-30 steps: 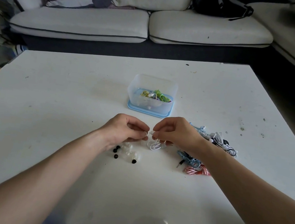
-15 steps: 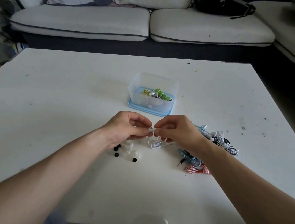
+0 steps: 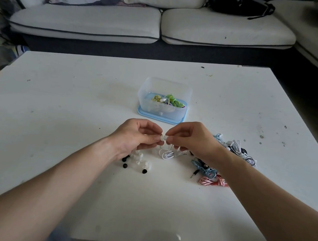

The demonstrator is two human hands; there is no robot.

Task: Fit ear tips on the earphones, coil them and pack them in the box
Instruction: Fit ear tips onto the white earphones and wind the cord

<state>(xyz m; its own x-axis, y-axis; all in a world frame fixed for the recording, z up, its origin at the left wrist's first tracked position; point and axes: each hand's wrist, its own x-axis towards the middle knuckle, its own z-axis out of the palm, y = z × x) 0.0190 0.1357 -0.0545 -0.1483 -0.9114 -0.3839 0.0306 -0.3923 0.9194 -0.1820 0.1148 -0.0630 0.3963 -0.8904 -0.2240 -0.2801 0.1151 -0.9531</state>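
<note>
My left hand [image 3: 137, 135] and my right hand [image 3: 190, 139] meet fingertip to fingertip over the table's middle. Between them sits a small white ear tip [image 3: 161, 138], pinched by my left fingers, against the white earbud that my right fingers pinch. The white earphone cable [image 3: 167, 153] hangs down from my right hand in loose loops onto the table. Beyond the hands stands the clear plastic box [image 3: 185, 95] on its blue lid, holding coiled green and yellow earphones [image 3: 169, 100].
Loose black and clear ear tips [image 3: 139, 163] lie under my left wrist. A heap of tangled earphones [image 3: 236, 150], with blue and red-white cables [image 3: 213, 181], lies under my right forearm. A sofa runs behind the white table [image 3: 66, 99].
Both hands have risen slightly off the table together, lifting the white cable's upper loops. The grip of each hand looks the same.
</note>
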